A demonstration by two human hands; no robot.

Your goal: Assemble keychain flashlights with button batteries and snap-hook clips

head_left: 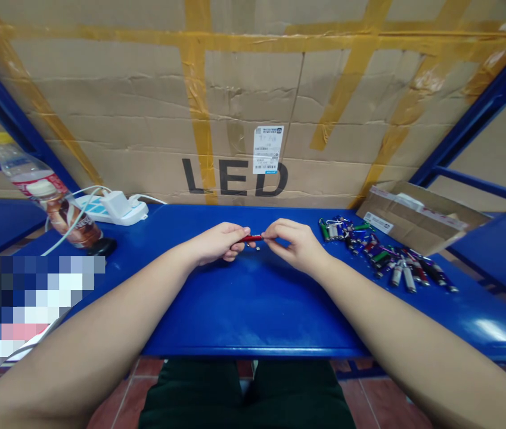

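Note:
A small red metal cylinder is held level above the blue table, between my two hands. My left hand is closed round its left part, with the thumb on top. At its right end my right hand pinches the tip between thumb and fingertips. A small silvery piece hangs just below the cylinder; its shape is too small to make out. To the right of my right hand lies a loose pile of small green, silver, red, blue and purple metal cylinders.
An open cardboard box stands behind the pile at the right. At the left are a white power strip with cables, a yellow-capped bottle and a brown-labelled bottle. A large carton marked LED rises behind the table.

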